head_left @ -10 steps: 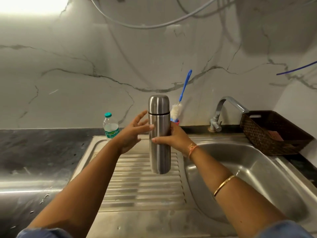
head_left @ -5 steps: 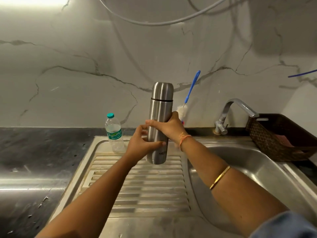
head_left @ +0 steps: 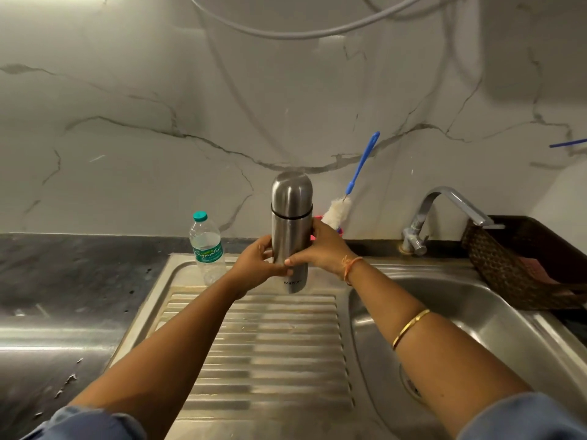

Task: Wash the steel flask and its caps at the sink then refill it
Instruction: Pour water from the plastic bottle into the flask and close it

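Straightened upright since a moment ago, the steel flask (head_left: 290,228) is mid-frame, left hand (head_left: 254,265) and right hand (head_left: 320,246) both curled round its body.

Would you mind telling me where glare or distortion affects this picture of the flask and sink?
Head view: a bright glare streak crosses the dark counter; wide-angle distortion stretches the sink toward the right edge; the flask is sharp, its lettering soft.

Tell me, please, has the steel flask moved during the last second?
Yes. The steel flask went toward the wall: its base was over the drainboard ribs, now at their far edge.
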A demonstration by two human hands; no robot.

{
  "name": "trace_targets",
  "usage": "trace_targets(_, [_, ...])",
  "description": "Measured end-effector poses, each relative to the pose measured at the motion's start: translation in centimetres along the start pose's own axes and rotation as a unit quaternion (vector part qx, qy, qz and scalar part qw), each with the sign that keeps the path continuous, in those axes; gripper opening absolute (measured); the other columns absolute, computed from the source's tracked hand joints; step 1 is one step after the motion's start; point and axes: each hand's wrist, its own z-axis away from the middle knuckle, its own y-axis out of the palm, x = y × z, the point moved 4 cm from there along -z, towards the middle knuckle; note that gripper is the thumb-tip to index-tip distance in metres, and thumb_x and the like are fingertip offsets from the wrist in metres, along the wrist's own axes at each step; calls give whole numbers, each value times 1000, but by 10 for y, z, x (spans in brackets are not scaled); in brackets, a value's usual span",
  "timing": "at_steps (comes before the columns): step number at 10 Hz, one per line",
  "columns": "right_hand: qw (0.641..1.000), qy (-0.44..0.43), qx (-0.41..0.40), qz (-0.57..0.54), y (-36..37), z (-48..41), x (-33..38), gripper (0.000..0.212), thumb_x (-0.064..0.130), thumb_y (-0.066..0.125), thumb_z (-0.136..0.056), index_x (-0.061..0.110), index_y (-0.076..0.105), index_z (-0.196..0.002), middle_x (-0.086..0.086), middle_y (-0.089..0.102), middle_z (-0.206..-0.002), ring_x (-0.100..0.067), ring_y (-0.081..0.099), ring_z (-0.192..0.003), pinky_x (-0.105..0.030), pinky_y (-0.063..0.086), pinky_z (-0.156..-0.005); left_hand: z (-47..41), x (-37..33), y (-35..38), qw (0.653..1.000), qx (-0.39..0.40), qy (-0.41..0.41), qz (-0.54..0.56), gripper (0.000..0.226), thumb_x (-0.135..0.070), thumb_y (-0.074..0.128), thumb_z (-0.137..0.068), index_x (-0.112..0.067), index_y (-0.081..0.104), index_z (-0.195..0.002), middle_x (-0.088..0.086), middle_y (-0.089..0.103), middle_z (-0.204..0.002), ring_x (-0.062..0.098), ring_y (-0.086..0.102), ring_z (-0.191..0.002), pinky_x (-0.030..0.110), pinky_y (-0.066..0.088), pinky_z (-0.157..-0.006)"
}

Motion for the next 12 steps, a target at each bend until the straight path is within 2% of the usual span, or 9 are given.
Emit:
trace_targets(2, [999, 16, -39, 0, 8, -30, -28, 65, 11, 84, -64, 13, 49, -119, -3, 62, -110, -16, 56, -102, -22, 45, -82, -41, 23, 4, 998, -14, -3, -67, 70, 1, 76, -73, -21, 45, -132, -5, 53, -124, 10, 43, -117, 28, 41, -91])
trace_targets(3, [999, 35, -38, 5, 10, -47, -41, 64, 9, 83, -64, 14, 48, -117, -1, 61, -106, -13, 54, -97, -21, 44, -81, -59, 36, 7, 998, -16, -9, -67, 70, 1, 77, -72, -21, 46, -130, -7, 53, -118, 11, 45, -115, 23, 43, -85])
trace_targets(4, [998, 50, -31, 12, 12, -64, -54, 64, 8, 83, -64, 15, 48, -117, -1, 61, -107, -15, 55, -99, -25, 47, -85, -73, 47, 10, 998, -12, -19, -63, 68, 2, 77, -72, -20, 47, -129, -8, 54, -116, 9, 45, -113, 10, 43, -69])
trace_targets(5, [998, 54, -18, 24, 17, -78, -65, 68, 9, 84, -63, 15, 47, -119, -4, 62, -111, -20, 58, -105, -32, 49, -92, -86, 61, 7, 998, -3, -34, -60, 75, 2, 77, -72, -18, 43, -135, -2, 54, -125, 12, 46, -117, 10, 45, -66])
trace_targets(7, [998, 60, -2, 15, 27, -88, -79, 71, 10, 84, -62, 14, 45, -121, -6, 61, -113, -21, 58, -106, -37, 50, -94, -94, 79, 1, 996, 16, -44, -82, 77, -1, 79, -71, -18, 42, -136, -7, 53, -121, 10, 48, -114, 22, 43, -89])
trace_targets(9, [998, 58, -1, -8, 33, -89, -85, 70, 8, 83, -64, 18, 43, -121, -3, 60, -113, -21, 57, -108, -38, 50, -95, -95, 84, 0, 996, 24, -28, -76, 75, -1, 77, -74, -21, 41, -137, -11, 50, -120, 7, 44, -113, 15, 39, -83])
trace_targets(10, [998, 52, -2, -22, 35, -82, -86, 73, 7, 81, -67, 19, 39, -125, 2, 56, -113, -17, 54, -110, -31, 48, -93, -92, 84, 4, 997, 29, -24, -69, 77, 1, 74, -77, -23, 36, -140, -12, 47, -122, 9, 42, -120, 13, 40, -84])
trace_targets(11, [998, 45, -8, -41, 34, -77, -85, 79, 4, 79, -69, 20, 33, -131, 3, 51, -117, -16, 50, -113, -27, 45, -93, -88, 79, 7, 995, 30, 1, -95, 92, 0, 75, -75, -26, 21, -145, -12, 41, -127, 6, 38, -120, 6, 40, -85])
trace_targets(12, [998, 44, -21, -31, 33, -67, -80, 91, 4, 77, -72, 21, 20, -141, -5, 43, -134, -22, 43, -125, -32, 40, -98, -79, 74, 4, 984, -18, 0, -175, 112, -18, 82, -71, -16, 4, -151, 1, 33, -149, 15, 35, -134, 17, 36, -105])
